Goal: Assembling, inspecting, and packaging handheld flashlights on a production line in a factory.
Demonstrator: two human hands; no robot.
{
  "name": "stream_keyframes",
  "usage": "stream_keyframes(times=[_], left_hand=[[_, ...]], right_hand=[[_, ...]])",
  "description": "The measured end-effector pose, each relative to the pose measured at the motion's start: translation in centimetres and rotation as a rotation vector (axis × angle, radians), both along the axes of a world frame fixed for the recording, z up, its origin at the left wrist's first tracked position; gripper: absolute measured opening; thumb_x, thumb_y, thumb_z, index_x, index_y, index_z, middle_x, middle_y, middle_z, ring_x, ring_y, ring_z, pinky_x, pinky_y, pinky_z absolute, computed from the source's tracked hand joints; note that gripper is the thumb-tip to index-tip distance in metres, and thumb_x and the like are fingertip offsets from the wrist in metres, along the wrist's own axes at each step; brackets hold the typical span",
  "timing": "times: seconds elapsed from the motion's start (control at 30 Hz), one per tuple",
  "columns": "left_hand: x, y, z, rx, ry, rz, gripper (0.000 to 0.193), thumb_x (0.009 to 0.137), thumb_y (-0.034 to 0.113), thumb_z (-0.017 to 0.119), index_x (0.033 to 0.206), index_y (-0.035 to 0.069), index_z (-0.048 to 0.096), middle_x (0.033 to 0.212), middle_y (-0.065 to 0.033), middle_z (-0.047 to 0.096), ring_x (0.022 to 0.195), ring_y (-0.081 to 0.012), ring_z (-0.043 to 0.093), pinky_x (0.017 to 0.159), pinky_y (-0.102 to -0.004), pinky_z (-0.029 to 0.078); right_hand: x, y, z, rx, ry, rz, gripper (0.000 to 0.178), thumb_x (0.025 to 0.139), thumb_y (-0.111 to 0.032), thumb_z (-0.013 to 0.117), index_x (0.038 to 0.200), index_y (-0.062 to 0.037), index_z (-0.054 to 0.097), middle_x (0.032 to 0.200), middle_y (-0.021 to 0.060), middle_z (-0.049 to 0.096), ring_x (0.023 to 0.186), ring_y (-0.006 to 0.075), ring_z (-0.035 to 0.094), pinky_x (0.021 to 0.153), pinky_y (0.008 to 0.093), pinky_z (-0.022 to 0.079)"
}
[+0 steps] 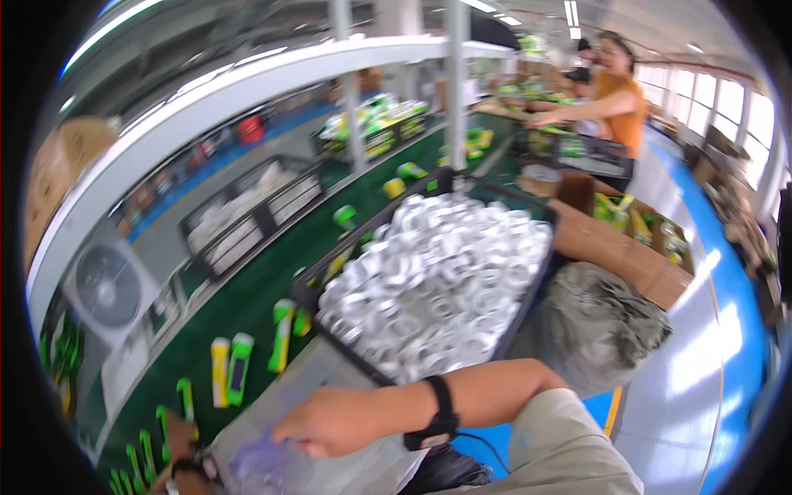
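My right hand, with a black strap on its wrist, is closed at the edge of a translucent, purplish plastic piece over a pale grey work surface. Blur hides the exact kind of that piece. At the lower left, my left hand reaches to the green conveyor belt beside a slim green-and-yellow item; its fingers are smeared. Two more green-and-yellow lamp-like items lie on the belt farther along. Beyond my right hand stands a black crate heaped with white ring-shaped parts.
A grey plastic sack and a cardboard box stand to the right. Across the belt are a white fan and a black crate. Metal posts rise beside the belt. A person in orange works at the far right.
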State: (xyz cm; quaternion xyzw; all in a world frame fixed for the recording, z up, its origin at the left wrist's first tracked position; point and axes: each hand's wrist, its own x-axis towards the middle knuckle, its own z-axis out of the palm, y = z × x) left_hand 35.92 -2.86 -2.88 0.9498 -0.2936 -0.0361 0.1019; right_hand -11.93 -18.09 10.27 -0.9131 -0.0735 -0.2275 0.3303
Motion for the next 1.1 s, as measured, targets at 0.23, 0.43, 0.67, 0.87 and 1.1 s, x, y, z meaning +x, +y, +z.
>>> stream_keyframes(times=[0.23,0.43,0.67,0.87,1.1], left_hand=[[-9.7,1.5,10.9,-0.002,0.018,-0.376,0.048,0.081,0.026,0.060,0.117,-0.004,0.051,0.112,-0.0228,0.056,0.106,-0.0397,0.049,0.095,-0.0425,0.037],[-29.5,5.4,20.6,-0.404,-0.356,-0.622,0.044,0.071,0.010,0.068,0.112,-0.002,0.056,0.104,-0.0232,0.057,0.096,-0.0414,0.051,0.083,-0.0431,0.044],[-33.6,8.3,14.2,-0.453,0.414,-0.570,0.057,0.072,0.008,0.073,0.122,0.000,0.048,0.112,-0.0176,0.054,0.101,-0.0286,0.053,0.084,-0.0381,0.045],[-31.5,10.4,10.2,-0.597,0.675,-0.562,0.047,0.079,0.004,0.066,0.122,0.002,0.048,0.113,-0.0125,0.053,0.103,-0.0230,0.052,0.081,-0.0361,0.045],[-34.5,7.6,12.2,-0.451,-0.163,-0.844,0.028,0.092,0.023,0.050,0.109,0.001,0.054,0.106,-0.0183,0.054,0.091,-0.0364,0.053,0.080,-0.0422,0.044]], right_hand=[[-1.3,0.8,2.1,0.034,-0.116,-0.173,0.022,0.078,-0.012,0.059,0.098,-0.0050,0.053,0.081,0.0109,0.056,0.075,0.0329,0.054,0.067,0.0427,0.043],[-0.2,8.4,0.5,-0.327,-0.290,-0.218,0.070,0.069,-0.027,0.069,0.131,-0.0157,0.038,0.115,0.0142,0.047,0.100,0.0325,0.048,0.085,0.0450,0.040],[2.9,12.0,-6.4,0.114,-0.098,-0.291,0.066,0.071,-0.021,0.068,0.128,-0.0050,0.039,0.111,0.0193,0.048,0.101,0.0337,0.047,0.088,0.0433,0.039],[3.4,11.7,-10.5,0.098,-0.351,-0.270,0.065,0.072,-0.019,0.066,0.128,-0.0026,0.038,0.110,0.0209,0.047,0.099,0.0371,0.047,0.087,0.0455,0.039],[3.9,12.0,-11.1,0.142,-0.431,-0.275,0.059,0.081,-0.028,0.058,0.128,0.0004,0.036,0.106,0.0217,0.047,0.093,0.0380,0.047,0.081,0.0462,0.039]])
